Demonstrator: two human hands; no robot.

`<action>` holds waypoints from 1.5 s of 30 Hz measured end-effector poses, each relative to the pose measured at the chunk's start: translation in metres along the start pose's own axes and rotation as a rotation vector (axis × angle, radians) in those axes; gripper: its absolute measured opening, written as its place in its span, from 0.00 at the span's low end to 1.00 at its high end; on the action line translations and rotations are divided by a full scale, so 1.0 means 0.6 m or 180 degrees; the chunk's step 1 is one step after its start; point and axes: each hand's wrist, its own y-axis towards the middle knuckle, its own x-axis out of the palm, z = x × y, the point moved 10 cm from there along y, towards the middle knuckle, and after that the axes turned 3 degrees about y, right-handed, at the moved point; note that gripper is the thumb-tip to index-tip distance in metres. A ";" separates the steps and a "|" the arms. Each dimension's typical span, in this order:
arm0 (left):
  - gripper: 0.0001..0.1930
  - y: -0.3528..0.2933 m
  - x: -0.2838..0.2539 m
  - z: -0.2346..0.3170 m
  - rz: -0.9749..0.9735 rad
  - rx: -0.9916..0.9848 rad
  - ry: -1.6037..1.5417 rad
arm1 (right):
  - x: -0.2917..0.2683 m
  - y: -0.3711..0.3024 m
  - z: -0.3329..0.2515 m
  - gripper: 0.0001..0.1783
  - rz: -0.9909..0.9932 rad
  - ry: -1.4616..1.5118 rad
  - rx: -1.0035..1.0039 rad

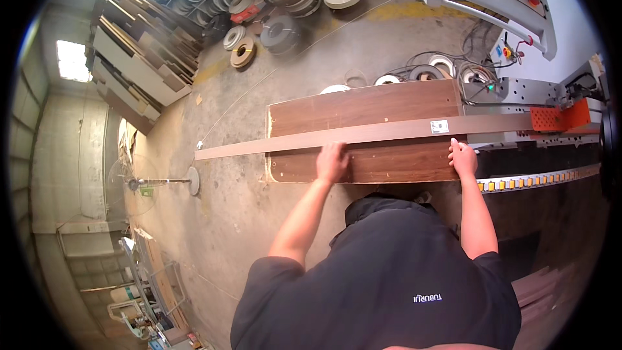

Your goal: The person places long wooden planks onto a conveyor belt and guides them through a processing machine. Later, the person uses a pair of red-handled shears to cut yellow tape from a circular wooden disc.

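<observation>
A long, narrow wood-coloured strip with a white label lies across a dark brown wooden panel. Its left end juts well past the panel, and its right end reaches an orange machine part. My left hand is closed at the strip's near edge, fingers bent against it. Further right, my right hand is curled over the panel's right end, just short of the strip's near edge. Whatever its fingers may hold is hidden.
A machine with a control console stands at the right, with a yellow-block rail nearer me. Edge-banding rolls and cables lie on the floor beyond. Boards lean at far left; a standing fan is left.
</observation>
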 end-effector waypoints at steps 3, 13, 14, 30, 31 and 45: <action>0.28 0.051 -0.040 -0.009 -0.0025 0.0575 0.0593 | 0.004 0.002 0.021 0.22 -0.0110 0.1113 0.0223; 0.29 0.108 0.014 -0.068 -0.0594 0.0662 0.0682 | -0.044 0.008 -0.015 0.27 0.0149 0.0435 0.0363; 0.29 0.116 0.016 -0.052 -0.0574 0.0617 0.0644 | -0.049 0.015 -0.010 0.28 0.0163 0.0585 0.0417; 0.28 0.200 0.075 0.105 -0.0603 0.0665 0.0482 | -0.148 0.171 0.017 0.28 0.0612 0.1769 0.0695; 0.28 0.199 0.076 0.127 -0.0519 0.0759 0.0427 | -0.165 0.183 0.030 0.28 0.0679 0.1875 0.0695; 0.10 -0.017 0.203 0.183 -0.1259 -0.0499 -0.2043 | -0.359 0.230 0.082 0.29 0.1328 0.1756 0.0751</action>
